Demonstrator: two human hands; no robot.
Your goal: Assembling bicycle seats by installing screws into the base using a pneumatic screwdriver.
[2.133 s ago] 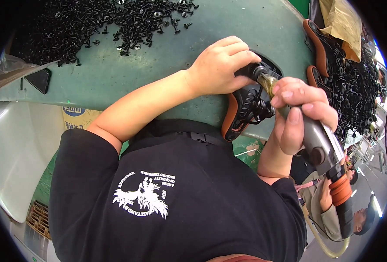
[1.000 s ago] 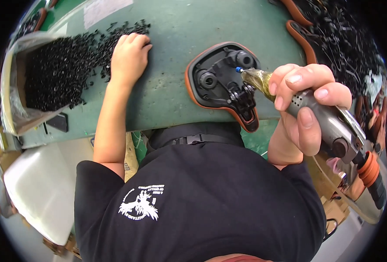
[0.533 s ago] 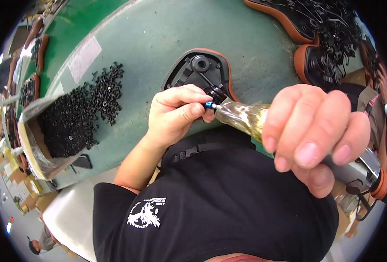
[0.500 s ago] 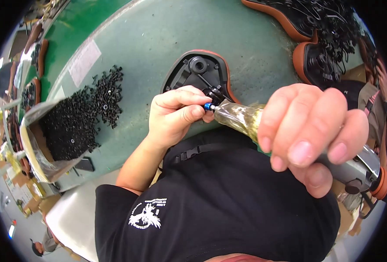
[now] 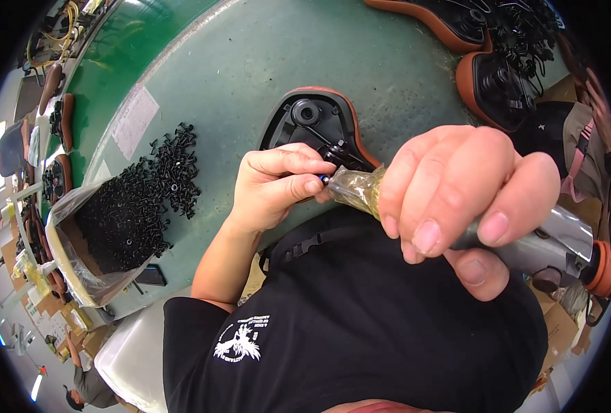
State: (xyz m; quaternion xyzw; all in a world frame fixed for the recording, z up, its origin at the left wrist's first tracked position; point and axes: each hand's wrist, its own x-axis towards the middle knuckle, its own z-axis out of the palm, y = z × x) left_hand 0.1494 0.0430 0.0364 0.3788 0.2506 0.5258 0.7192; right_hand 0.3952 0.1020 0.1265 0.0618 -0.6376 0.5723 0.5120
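My right hand (image 5: 457,189) is wrapped around a silver power screwdriver (image 5: 557,237) whose nose is covered in clear yellowish tape. Its bit, with a bit of blue (image 5: 324,179), points left to the fingertips of my left hand (image 5: 278,182). Thumb and forefinger of that hand are pinched together at the bit's tip; whatever is between them is hidden. Just beyond the fingers lies a bicycle saddle (image 5: 310,112), underside up, with a black shell, brown edge and round clamp part. My left hand covers part of it.
Left on the green table (image 5: 230,82), a plastic-lined box (image 5: 68,255) spills a heap of small black screws (image 5: 130,213). A dark phone (image 5: 152,275) lies beside it. More brown-edged saddles (image 5: 488,89) and black metal parts (image 5: 526,41) are at far right, near a grey-and-black bag (image 5: 571,141).
The screwdriver and my right hand have moved slightly left, bringing the bit deeper between my left fingertips. Less of the blue shows. The whole view has shifted a little.
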